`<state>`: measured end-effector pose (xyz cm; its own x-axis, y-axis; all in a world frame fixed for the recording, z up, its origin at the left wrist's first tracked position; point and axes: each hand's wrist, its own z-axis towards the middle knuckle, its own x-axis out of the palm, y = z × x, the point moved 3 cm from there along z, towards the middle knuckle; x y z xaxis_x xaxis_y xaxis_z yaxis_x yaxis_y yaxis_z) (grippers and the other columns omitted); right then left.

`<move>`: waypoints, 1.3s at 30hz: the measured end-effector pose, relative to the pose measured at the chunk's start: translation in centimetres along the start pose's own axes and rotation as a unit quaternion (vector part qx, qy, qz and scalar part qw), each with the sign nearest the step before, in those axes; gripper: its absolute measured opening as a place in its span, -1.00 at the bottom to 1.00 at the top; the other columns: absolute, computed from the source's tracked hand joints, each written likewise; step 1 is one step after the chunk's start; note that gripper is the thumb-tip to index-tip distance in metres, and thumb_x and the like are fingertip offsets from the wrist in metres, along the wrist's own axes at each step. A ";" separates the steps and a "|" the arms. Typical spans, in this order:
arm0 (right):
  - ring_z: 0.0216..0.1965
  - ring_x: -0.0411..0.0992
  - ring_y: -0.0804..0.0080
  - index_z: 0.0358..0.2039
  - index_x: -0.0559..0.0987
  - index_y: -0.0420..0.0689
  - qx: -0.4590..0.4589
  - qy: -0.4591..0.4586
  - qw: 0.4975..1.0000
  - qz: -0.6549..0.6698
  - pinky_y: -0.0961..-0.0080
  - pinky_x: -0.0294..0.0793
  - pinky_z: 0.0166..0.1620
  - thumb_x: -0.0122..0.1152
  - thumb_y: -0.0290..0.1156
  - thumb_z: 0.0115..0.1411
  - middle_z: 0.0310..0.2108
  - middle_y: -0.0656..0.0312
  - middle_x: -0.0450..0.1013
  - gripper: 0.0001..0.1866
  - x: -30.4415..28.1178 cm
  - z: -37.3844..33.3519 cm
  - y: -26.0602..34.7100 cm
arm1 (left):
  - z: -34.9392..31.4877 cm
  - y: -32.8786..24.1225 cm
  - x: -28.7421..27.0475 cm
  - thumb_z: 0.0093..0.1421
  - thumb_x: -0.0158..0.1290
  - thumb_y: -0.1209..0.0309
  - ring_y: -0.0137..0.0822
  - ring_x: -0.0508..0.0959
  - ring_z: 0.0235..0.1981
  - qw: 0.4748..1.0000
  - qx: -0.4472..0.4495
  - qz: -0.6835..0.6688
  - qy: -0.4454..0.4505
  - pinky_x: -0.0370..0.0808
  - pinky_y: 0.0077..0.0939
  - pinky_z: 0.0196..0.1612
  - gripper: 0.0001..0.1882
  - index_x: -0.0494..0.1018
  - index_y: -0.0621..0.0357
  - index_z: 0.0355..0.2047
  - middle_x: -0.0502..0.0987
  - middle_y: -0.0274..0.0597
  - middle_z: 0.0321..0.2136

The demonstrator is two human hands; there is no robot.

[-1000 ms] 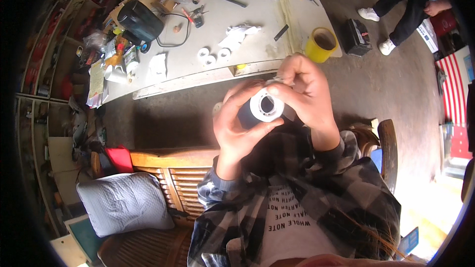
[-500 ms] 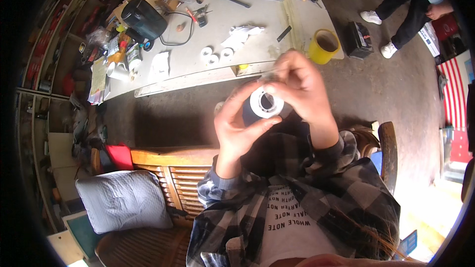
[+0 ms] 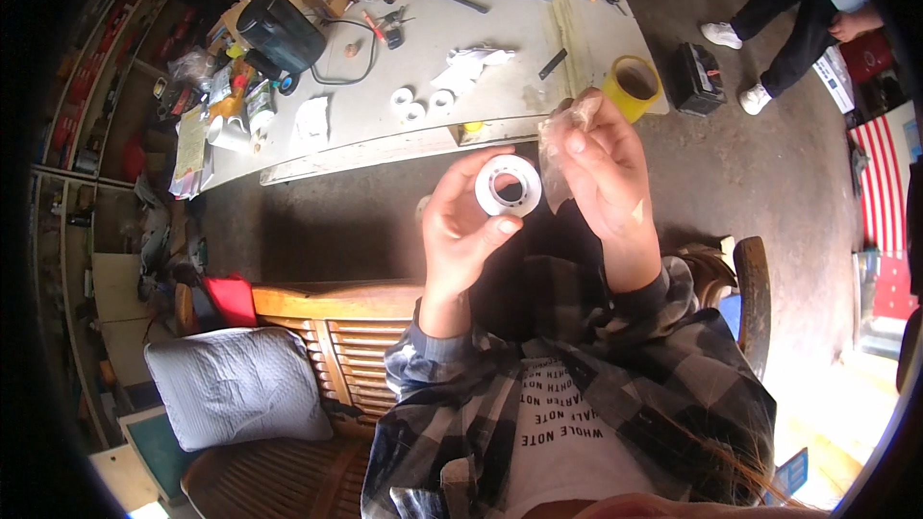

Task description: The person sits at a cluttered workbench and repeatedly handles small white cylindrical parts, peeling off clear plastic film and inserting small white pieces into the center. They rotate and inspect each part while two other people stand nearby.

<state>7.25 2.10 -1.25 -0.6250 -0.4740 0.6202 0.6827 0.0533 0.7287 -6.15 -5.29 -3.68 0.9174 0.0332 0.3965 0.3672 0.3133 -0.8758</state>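
Observation:
My left hand (image 3: 454, 226) grips a white roll of tape (image 3: 489, 194) by its rim, thumb below and fingers above, its round hole facing up at me. Just right of it, my right hand (image 3: 612, 163) pinches a crumpled piece of clear plastic film (image 3: 558, 149) that hangs down from the fingers. The film and the roll look apart. Both hands are raised in front of the table's near edge. On the table beyond, several similar white rolls (image 3: 413, 112) sit close together beside a crumpled white wrapper (image 3: 471, 67).
A yellow tape roll (image 3: 632, 88) stands at the table's right corner. Farther left are a black kettle-like container (image 3: 280, 31) and cluttered packages. A black battery (image 3: 699, 79) rests on the floor near a standing person (image 3: 790, 19). A grey cushion (image 3: 238, 386) lies on the wooden bench (image 3: 356, 351).
My right hand has drawn away to the right from the roll, with the clear film now bunched in its fingers. My left hand keeps the roll, shifted slightly left.

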 end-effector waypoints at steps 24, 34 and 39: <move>-0.27 0.40 0.57 -0.17 0.21 -0.13 0.001 0.064 0.984 -0.169 0.66 0.41 -0.24 0.06 -0.56 0.18 -0.21 0.16 0.43 -0.73 -0.3 -1.0 -2.6 | -0.6 0.0 0.8 0.26 -0.12 0.05 -0.31 0.45 -0.21 0.989 -0.007 0.049 0.138 0.37 -0.49 -0.14 -0.49 0.36 0.34 -0.12 0.37 -0.12 -0.22; -0.50 0.31 0.75 -0.18 0.19 -0.12 0.033 0.049 0.990 -0.129 0.79 0.23 -0.55 0.07 -0.54 0.18 -0.26 0.18 0.46 -0.72 0.3 -1.5 -2.2 | -0.9 -0.1 0.7 0.23 -0.13 -0.02 -0.26 0.37 -0.05 0.991 0.003 0.083 0.103 0.25 -0.40 0.05 -0.30 0.12 0.32 0.15 0.35 -0.04 -0.08; -0.27 0.39 0.65 -0.13 0.20 -0.13 0.062 0.030 0.990 -0.122 0.74 0.37 -0.38 0.11 -0.56 0.16 -0.26 0.23 0.42 -0.67 0.3 -2.2 -1.2 | -0.8 -0.8 1.5 0.14 0.05 -0.01 -0.29 0.38 -0.06 0.997 0.002 0.036 0.067 0.25 -0.43 0.05 -0.06 -0.18 0.29 0.27 0.39 -0.09 -0.09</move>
<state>7.08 0.01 -2.61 -0.7397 -0.5369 0.4057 0.4600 0.0366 0.8872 -4.95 -6.25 -2.62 0.9540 -0.0718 0.2909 0.2983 0.3192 -0.8995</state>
